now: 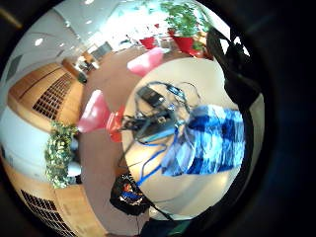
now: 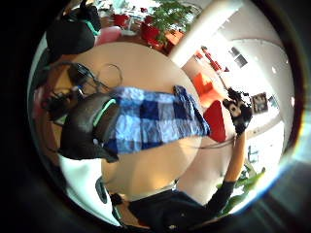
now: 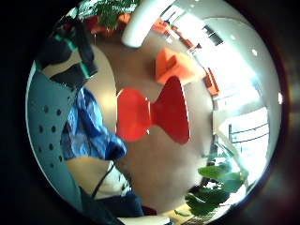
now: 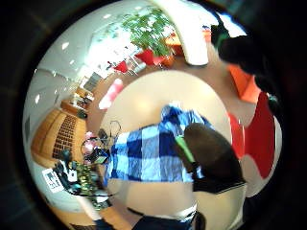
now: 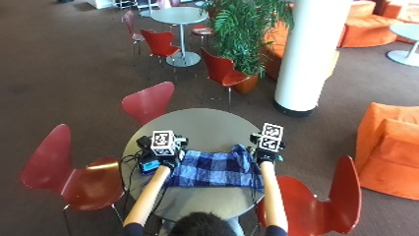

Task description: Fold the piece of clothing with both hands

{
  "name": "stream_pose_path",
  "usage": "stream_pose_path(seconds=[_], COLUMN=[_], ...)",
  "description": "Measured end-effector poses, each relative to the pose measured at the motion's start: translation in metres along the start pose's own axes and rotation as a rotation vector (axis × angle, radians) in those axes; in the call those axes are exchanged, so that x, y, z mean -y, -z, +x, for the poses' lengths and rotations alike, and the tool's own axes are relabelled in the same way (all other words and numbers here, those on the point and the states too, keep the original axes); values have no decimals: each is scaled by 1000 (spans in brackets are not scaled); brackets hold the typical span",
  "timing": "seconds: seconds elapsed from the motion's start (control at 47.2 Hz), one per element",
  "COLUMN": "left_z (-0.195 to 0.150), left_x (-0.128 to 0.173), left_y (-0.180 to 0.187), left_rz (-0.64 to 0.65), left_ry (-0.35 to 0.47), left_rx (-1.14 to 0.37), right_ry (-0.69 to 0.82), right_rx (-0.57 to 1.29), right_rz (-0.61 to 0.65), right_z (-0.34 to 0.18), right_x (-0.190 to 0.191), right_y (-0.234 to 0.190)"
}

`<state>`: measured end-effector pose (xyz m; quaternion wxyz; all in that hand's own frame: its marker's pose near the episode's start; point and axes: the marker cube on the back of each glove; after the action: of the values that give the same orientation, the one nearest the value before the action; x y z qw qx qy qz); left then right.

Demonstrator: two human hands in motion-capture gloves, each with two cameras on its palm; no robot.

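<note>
Flat, blue checked clothing (image 5: 213, 169) (rumpled), hand-flanked

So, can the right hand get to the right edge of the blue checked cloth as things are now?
Probably yes. The right hand is already at the right edge of the blue checked cloth on the round table, with nothing between them.

both hands' fingers hidden under marker cubes in outside view; can't tell grip. left hand (image 5: 165, 162) covers cloth (image 5: 213, 169) edge; devices (image 5: 145, 156) beside it too small to id.
</note>
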<state>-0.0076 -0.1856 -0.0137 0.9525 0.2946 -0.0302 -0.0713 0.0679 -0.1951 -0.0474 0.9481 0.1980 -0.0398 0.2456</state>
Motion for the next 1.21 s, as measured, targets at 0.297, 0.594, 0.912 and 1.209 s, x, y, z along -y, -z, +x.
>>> stream_pose_path(seconds=[0.297, 0.594, 0.912, 1.209], left_z=[50, 44, 50, 48], left_x=[-129, -140, -152, -159], left_y=[-45, -116, -113, -100], left_rz=[-613, -654, -669, -466], left_ry=[12, 60, 69, -10], left_rx=[-136, -165, -82, -32], right_ry=[-74, -123, -158, -194], right_rx=[-26, -67, -14, -78], right_rz=[-386, -401, -270, -406], right_z=[15, 19, 30, 59], right_x=[-75, -84, -68, -74], right_y=[-45, -102, -96, -91])
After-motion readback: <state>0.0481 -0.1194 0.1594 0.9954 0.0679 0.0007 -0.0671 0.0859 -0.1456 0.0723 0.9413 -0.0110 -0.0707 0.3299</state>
